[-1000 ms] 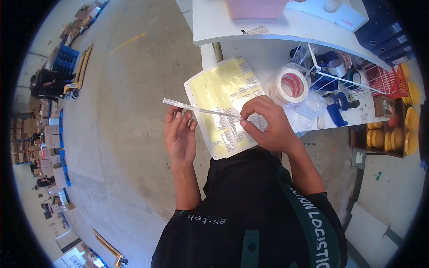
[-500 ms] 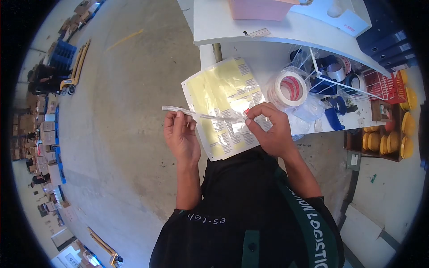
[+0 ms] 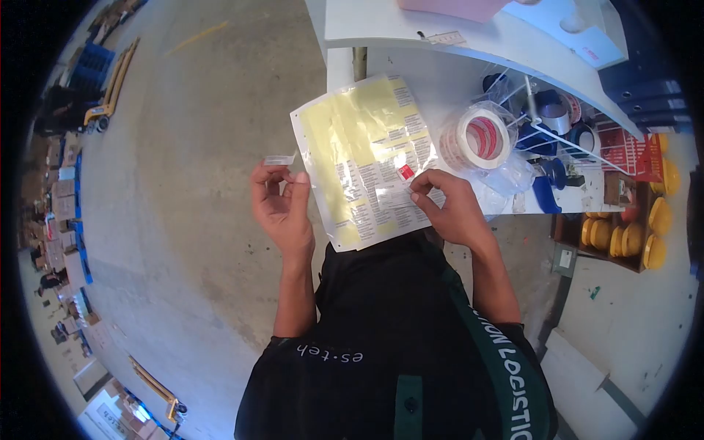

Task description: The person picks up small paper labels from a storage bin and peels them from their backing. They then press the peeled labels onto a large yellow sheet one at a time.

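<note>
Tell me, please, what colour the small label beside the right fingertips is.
The small label is red and white, clearest in the head view.

The black top (image 3: pixel 330 396) has a green band (image 3: pixel 490 364) and white lettering (image 3: pixel 330 356) (partly upside down).

1. "es·teh": white, upside down, on black fabric garment (image 3: pixel 367 392), six o'clock.
2. "LOGISTIC": white, on green fabric stripe (image 3: pixel 511 370), between four and five o'clock.
3. Yellow-and-white paper label sheet (image 3: pixel 345 139), twelve o'clock: print illegible.
</note>
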### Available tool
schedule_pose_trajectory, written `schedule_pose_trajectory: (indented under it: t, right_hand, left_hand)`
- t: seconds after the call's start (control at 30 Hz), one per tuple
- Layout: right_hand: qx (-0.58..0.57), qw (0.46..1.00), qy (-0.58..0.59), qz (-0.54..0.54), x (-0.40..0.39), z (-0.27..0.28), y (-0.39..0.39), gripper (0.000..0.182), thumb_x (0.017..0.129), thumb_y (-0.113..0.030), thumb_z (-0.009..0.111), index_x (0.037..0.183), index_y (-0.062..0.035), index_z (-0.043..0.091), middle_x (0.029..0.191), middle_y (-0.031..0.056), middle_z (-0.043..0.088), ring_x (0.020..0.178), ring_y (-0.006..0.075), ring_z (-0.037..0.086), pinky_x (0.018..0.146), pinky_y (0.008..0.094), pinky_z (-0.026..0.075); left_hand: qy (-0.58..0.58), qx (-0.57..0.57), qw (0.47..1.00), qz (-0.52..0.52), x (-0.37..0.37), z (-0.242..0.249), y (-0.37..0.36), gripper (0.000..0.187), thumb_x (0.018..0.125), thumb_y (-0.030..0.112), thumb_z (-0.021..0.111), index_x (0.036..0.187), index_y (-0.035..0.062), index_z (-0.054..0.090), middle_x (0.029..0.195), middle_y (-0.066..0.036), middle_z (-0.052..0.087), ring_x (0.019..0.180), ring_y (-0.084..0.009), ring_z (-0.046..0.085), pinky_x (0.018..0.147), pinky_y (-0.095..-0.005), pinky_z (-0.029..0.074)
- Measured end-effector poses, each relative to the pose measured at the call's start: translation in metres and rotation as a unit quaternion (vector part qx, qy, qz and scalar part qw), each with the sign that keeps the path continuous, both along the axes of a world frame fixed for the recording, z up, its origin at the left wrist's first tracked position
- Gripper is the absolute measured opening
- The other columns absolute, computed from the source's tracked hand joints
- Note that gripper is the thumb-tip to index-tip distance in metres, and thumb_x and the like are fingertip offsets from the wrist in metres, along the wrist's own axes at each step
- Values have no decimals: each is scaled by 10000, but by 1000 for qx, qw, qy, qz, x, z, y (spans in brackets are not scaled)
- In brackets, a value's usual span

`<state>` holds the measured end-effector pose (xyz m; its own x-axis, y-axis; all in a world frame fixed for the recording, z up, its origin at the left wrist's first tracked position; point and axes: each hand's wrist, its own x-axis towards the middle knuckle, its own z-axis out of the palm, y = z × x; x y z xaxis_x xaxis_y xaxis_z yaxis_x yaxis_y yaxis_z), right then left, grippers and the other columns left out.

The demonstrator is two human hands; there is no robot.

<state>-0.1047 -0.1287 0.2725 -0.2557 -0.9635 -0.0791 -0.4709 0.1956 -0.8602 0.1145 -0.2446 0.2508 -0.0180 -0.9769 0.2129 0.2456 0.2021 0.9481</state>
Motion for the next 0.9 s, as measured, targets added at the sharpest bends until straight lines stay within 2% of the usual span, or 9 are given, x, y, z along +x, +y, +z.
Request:
schedule_pose_trajectory:
  t: [0.03,0.1,0.17,0.23,0.27,0.33,0.47,0.53,0.9]
  right_hand:
    - [5,1000,-23,11,2,2,-2,138,831,-40,722,953,6,677,905,161,704,873,308,693,773,363,523]
    - [1,999,-25,28,5,5,-5,160,827,-34,727,976,-3,679,885,158,706,859,311,697,768,366,523]
    - [-3,999,-27,43,7,9,-9,186,822,-27,733,999,-11,680,864,155,708,844,314,701,763,368,523]
    - [14,1000,12,24,9,12,-12,360,818,-23,737,1161,-33,629,816,157,702,804,327,701,756,374,522]
    - [19,999,14,30,10,16,-14,360,818,-23,737,1161,-33,629,816,157,702,804,327,701,756,374,522]
    - [106,993,-16,54,8,20,-19,457,835,-28,715,1252,-29,527,803,171,694,788,344,698,747,400,517]
    - [167,974,40,146,-6,-21,-26,476,851,-33,708,1264,-38,472,779,157,688,777,305,690,733,399,493]
    - [206,957,53,195,-6,-33,-32,367,873,-25,668,1180,-23,468,760,160,666,758,340,673,702,435,475]
    - [236,918,144,286,-11,-53,-55,332,894,-11,622,1172,-22,440,808,179,648,797,391,659,718,461,470]
  left_hand:
    - [1,4,1000,7,0,-3,1,293,900,-34,672,1162,50,573,1086,-17,557,935,-100,530,773,-252,451]
    - [-30,-12,999,-22,1,-10,2,383,812,-81,723,1147,41,583,1212,-49,498,867,-84,491,723,-221,444]
    - [-29,0,999,-31,-1,-11,6,390,804,-69,734,1147,42,587,1200,-48,503,867,-85,491,709,-222,438]
    - [-25,15,999,-41,-1,-13,9,397,795,-57,745,1146,44,591,1187,-46,507,867,-85,492,695,-223,432]
    - [-48,-8,998,-45,-1,-12,9,398,787,-51,753,1139,47,595,1180,-51,510,862,-87,493,680,-226,425]
    - [-69,-22,997,-41,-1,-11,11,399,779,-45,761,1131,50,599,1173,-56,513,858,-89,494,664,-230,417]
    - [-144,-79,986,-8,3,-13,15,403,762,-8,785,1116,59,606,1165,-70,519,848,-95,495,641,-238,403]
    - [-160,-87,983,5,6,-14,15,404,759,6,792,1113,62,607,1163,-72,520,848,-98,495,640,-239,403]
    - [-166,-83,982,45,22,-17,20,358,782,33,782,1101,60,623,1156,-76,525,851,-100,491,641,-239,405]
